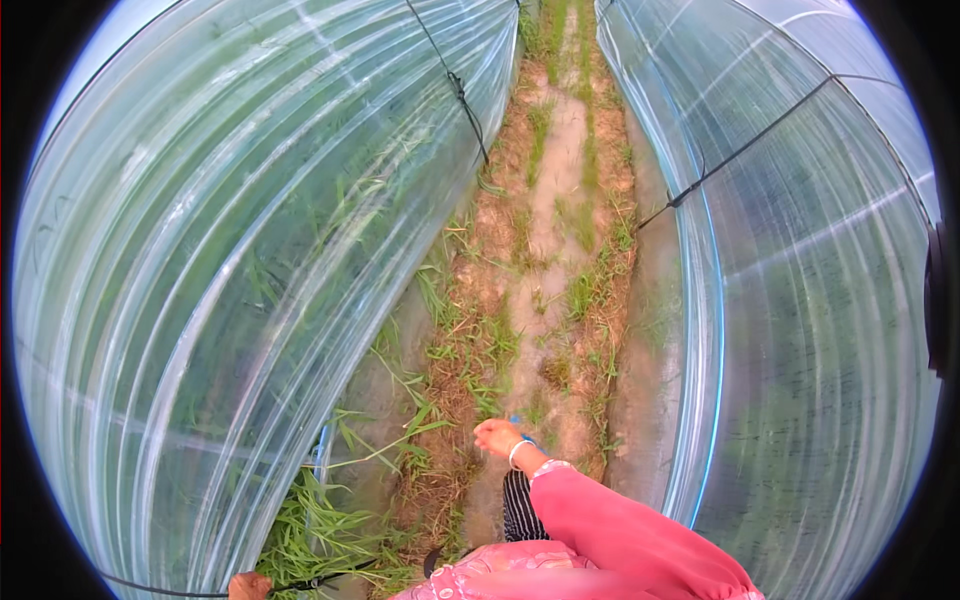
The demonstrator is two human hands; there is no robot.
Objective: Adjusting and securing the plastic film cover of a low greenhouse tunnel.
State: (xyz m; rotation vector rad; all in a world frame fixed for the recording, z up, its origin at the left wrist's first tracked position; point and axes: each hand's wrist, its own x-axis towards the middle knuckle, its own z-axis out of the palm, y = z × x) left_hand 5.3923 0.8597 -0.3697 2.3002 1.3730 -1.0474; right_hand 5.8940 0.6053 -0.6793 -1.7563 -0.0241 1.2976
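Observation:
At the bottom left edge my left hand is closed around a black cord. The cord runs across the foot of the left tunnel's clear plastic film, and a knotted stretch shows just right of the hand. My right hand, with a white bracelet at the wrist, hangs over the muddy path in front of me. Its fingers look loosely curled; nothing shows in them, though the palm is hidden. A pink sleeve covers that arm.
A wet, muddy path with grass and straw runs ahead between two film-covered tunnels. Black cords tie down the left film and the right film. Long green weeds spread out at the left film's lower edge. A striped trouser leg is below me.

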